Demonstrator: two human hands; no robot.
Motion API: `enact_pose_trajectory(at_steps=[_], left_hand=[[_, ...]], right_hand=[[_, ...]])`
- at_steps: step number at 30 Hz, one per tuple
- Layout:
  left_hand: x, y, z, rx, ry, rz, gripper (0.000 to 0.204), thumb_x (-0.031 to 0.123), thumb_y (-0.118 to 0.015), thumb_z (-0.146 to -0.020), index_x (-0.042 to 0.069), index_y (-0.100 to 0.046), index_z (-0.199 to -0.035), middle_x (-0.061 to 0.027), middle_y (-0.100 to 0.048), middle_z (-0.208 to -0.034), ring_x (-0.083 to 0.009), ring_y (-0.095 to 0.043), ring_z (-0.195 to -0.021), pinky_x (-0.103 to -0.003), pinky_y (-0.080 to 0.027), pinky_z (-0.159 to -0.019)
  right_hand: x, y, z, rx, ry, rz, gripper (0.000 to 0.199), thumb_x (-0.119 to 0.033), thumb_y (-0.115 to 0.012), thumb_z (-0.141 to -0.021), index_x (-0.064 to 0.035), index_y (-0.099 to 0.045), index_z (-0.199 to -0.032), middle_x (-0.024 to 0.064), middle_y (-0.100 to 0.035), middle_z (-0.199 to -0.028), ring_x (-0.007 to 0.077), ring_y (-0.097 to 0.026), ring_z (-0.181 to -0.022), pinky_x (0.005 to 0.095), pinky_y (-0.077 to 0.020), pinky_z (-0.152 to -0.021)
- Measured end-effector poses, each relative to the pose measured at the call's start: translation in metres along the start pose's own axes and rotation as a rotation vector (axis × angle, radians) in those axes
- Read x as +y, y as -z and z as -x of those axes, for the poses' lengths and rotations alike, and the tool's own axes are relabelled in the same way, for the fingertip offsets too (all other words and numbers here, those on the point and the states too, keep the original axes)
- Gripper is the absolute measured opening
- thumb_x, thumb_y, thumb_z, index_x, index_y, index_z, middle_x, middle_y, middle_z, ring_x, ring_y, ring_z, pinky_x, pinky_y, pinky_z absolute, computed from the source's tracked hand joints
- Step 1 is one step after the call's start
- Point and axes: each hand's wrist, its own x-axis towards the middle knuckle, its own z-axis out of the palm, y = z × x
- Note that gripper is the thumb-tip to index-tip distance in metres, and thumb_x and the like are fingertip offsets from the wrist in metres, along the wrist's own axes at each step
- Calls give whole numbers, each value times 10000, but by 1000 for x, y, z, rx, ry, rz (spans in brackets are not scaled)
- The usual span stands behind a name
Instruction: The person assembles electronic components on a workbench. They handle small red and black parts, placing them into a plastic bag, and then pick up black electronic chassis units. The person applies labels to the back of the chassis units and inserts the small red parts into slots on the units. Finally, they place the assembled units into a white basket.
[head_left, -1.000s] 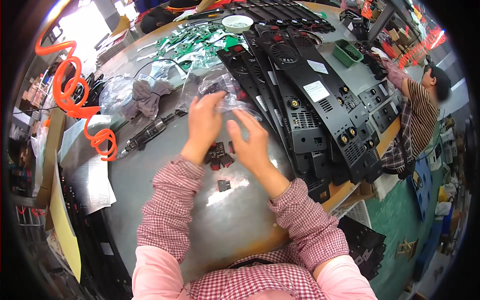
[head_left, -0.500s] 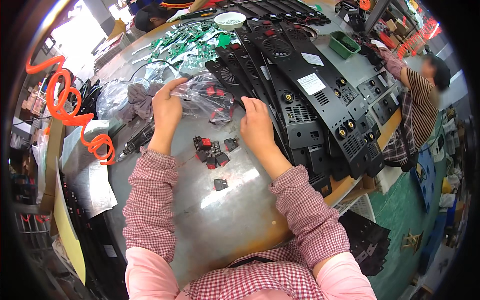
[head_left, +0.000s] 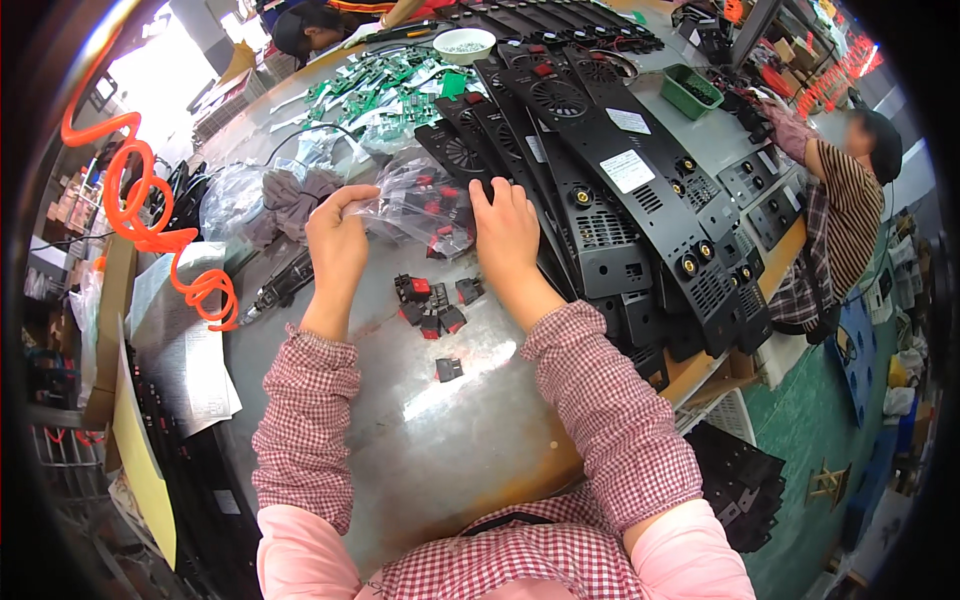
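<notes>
A clear plastic bag [head_left: 408, 205] with several red-and-black rocker switches inside lies on the metal table in front of me. My left hand [head_left: 338, 245] has its thumb and fingers closed on the bag's left edge. At the bag's right side my right hand [head_left: 506, 232] is bent inward, its fingertips gripping the film, partly hidden. Nearer to me a small cluster of loose rocker switches [head_left: 430, 306] rests on the table. One more switch [head_left: 448, 370] lies apart from them, closer to my body.
Black perforated panels [head_left: 600, 170] with fans are stacked at the right. Green circuit boards [head_left: 375, 90], a white bowl [head_left: 464, 44] and a green bin [head_left: 690, 90] are farther back. An electric screwdriver [head_left: 280, 285] and orange coiled hose [head_left: 150, 215] are left. A co-worker [head_left: 845, 215] is at right.
Both hands have moved slightly nearer to me, and the left fingers have come down onto the bag's edge. My right hand has closed in on the bag's right side.
</notes>
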Motion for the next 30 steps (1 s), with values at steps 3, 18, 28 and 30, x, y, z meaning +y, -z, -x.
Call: enact_pose_trajectory(at_steps=[3, 18, 28, 30], left_hand=[[-11, 4, -3, 47, 61, 118, 328, -45, -436, -841, -4, -732, -975, -61, -716, -858, -106, -599, -742, -247, -465, -696], [7, 11, 3, 12, 67, 126, 318, 134, -531, -968, -21, -634, -1226, -98, -686, -1138, -140, -611, -1014, -272, -460, -890], [28, 7, -1, -141, 484, 499, 588, 526, -379, -1045, 105, -502, -1436, -127, -408, -1526, -342, -367, -1399, -557, -309, -1116], [24, 5, -12, -91, 544, 611, 555, 500, -419, -1039, 105, -514, -1416, -106, -422, -1512, -318, -385, -1383, -570, -330, -1096]], right_hand=[[-1, 0, -3, 29, -4, 24, 420, -80, -610, -833, -67, -626, -1252, 88, -557, -1050, 251, -546, -975, 361, -477, -825], [-22, 29, 14, -472, -86, -499, 796, -118, -759, -785, -239, -416, -1493, 211, -467, -1413, 410, -506, -1235, 467, -449, -1028], [-25, -20, -33, -93, -286, -732, 118, -135, -600, -931, -23, -635, -941, 200, -681, -936, 406, -664, -891, 489, -526, -780], [-19, -20, -50, -127, -381, -746, 258, -259, -609, -937, -6, -616, -889, 217, -691, -914, 411, -674, -882, 486, -525, -772]])
